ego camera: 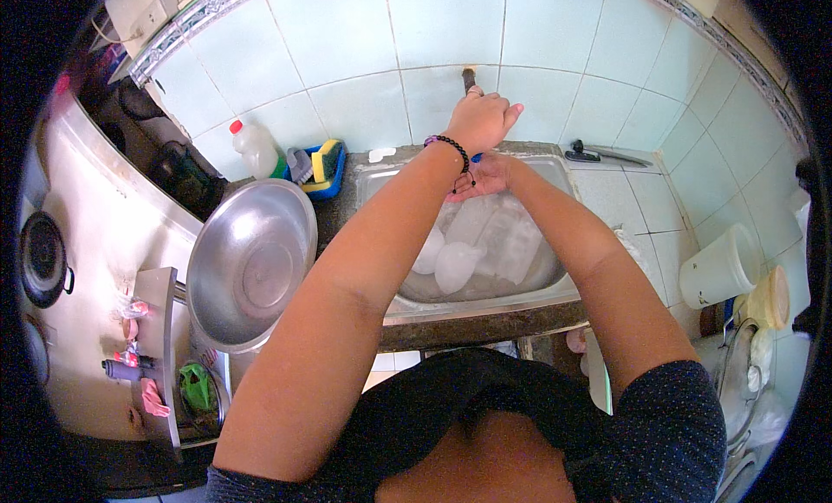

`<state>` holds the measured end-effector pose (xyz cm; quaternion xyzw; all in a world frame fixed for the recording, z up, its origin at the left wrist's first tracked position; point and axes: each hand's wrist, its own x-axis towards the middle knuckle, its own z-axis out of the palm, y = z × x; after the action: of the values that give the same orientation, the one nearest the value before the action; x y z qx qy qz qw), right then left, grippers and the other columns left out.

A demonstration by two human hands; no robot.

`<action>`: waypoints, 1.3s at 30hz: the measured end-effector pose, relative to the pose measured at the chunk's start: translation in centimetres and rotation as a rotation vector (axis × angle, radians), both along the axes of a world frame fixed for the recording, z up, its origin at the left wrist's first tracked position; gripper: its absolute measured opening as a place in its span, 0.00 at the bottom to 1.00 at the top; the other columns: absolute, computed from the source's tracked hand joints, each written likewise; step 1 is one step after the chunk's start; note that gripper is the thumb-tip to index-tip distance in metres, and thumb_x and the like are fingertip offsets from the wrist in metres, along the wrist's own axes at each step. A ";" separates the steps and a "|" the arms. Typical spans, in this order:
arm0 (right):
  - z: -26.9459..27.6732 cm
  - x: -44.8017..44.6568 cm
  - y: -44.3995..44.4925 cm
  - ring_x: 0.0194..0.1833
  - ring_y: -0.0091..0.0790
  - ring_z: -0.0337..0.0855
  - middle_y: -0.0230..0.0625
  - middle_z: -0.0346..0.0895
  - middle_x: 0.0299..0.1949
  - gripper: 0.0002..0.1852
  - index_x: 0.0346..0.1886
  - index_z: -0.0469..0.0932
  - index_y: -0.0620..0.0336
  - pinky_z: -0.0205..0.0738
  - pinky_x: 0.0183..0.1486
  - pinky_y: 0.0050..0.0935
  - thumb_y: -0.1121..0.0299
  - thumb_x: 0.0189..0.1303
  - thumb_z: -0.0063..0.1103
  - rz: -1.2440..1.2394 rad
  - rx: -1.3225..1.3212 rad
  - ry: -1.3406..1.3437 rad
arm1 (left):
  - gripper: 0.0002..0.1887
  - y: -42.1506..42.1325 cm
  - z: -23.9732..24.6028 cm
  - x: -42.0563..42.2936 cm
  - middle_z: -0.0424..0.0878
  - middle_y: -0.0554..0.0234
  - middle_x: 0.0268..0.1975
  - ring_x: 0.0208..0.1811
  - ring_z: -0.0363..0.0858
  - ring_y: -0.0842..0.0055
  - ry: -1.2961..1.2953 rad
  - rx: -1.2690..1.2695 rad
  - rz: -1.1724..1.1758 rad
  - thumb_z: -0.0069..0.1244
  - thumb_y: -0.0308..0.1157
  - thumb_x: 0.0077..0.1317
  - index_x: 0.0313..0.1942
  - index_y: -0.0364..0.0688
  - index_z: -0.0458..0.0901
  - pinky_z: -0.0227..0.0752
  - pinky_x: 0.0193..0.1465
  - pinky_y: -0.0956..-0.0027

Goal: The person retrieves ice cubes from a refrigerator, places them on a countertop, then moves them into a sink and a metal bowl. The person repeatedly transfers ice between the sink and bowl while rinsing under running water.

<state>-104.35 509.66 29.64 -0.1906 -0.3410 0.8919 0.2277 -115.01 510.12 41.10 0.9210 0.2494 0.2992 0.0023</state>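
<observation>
My left hand (480, 118), with a black beaded bracelet (458, 151) at the wrist, is closed over the faucet at the wall; only its dark pipe (468, 78) shows above my fingers. Just below, my right hand (486, 176) is held palm up with fingers pointing left, holding nothing. A small blue piece (476, 158) shows between the hands. Beneath them, the stainless steel sink (409, 301) holds several frosty white, ice-like pieces, some rounded (458, 267) and some long slabs (510, 243). My left forearm hides part of the sink's left side.
Left of the sink leans a large metal basin (253, 262). Behind it are a red-capped bottle (252, 149) and a blue caddy (331, 190) with a sponge (323, 162) and brush (299, 165). A knife (617, 157) lies right, beyond a white bucket (720, 269).
</observation>
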 end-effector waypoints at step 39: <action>1.2 1.5 -0.6 0.44 0.48 0.79 0.53 0.77 0.41 0.24 0.43 0.74 0.77 0.74 0.51 0.42 0.58 0.61 0.45 0.112 -0.018 -0.633 | 0.27 0.0 0.4 0.0 0.78 0.50 0.24 0.31 0.75 0.54 0.064 0.085 -0.008 0.27 0.44 0.70 0.22 0.37 0.77 0.62 0.48 0.54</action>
<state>-102.82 509.01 30.88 -0.4415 -0.3970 0.8025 0.0593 -114.98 510.09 41.46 0.9304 0.2327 0.2799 -0.0433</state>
